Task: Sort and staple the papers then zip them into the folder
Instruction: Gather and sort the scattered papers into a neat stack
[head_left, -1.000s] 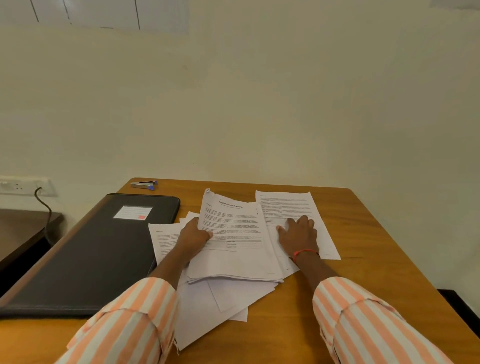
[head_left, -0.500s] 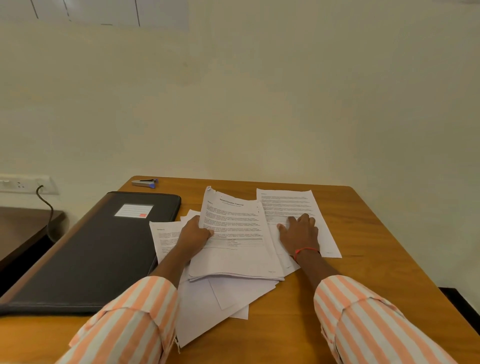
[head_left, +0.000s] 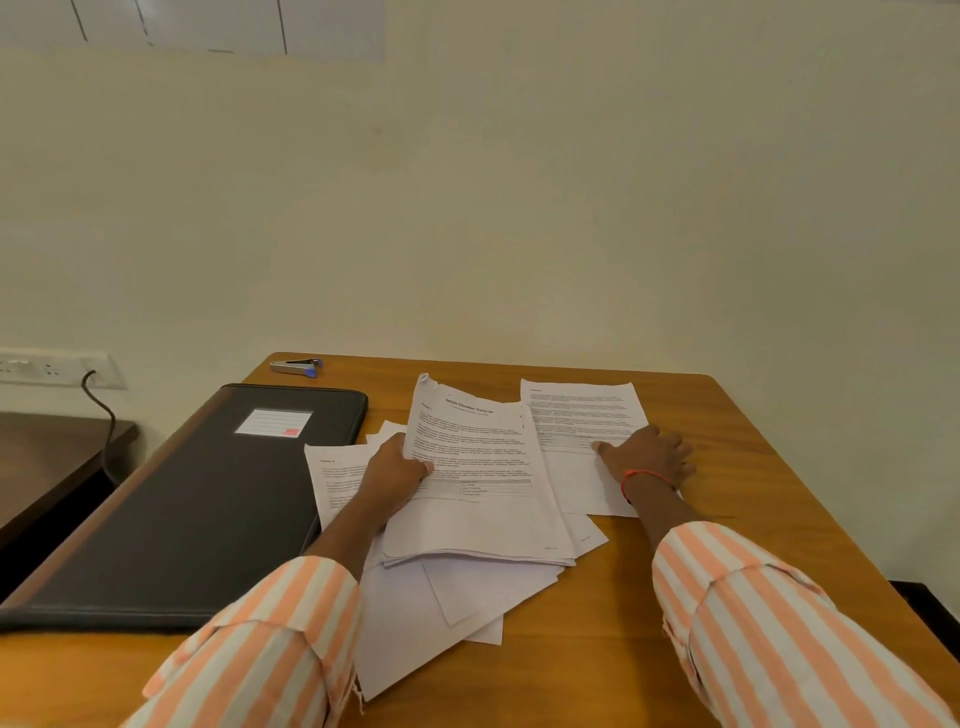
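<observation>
Nearest you, bare table (head_left: 597, 675) shows between your two striped sleeves (head_left: 769, 639). The loose blank sheets (head_left: 415, 634) fan toward the near edge, just right of your left forearm. Your left hand (head_left: 395, 470) grips the left edge of the printed stack (head_left: 483, 478), thumb on top, fingers hidden beneath. The stack runs right and away from that hand, lying over the loose sheets. Just left of that hand the black folder (head_left: 197, 499) lies flat and closed, filling the table's left side out to its edge. Your right hand (head_left: 649, 457) rests flat, fingers spread, on a single printed sheet (head_left: 582, 410) that reaches beyond the fingertips. Right of that hand, open wood runs to the table's right edge. Farthest off, past the folder's far end and well apart from your left hand, the stapler (head_left: 296, 366) sits near the far edge.
</observation>
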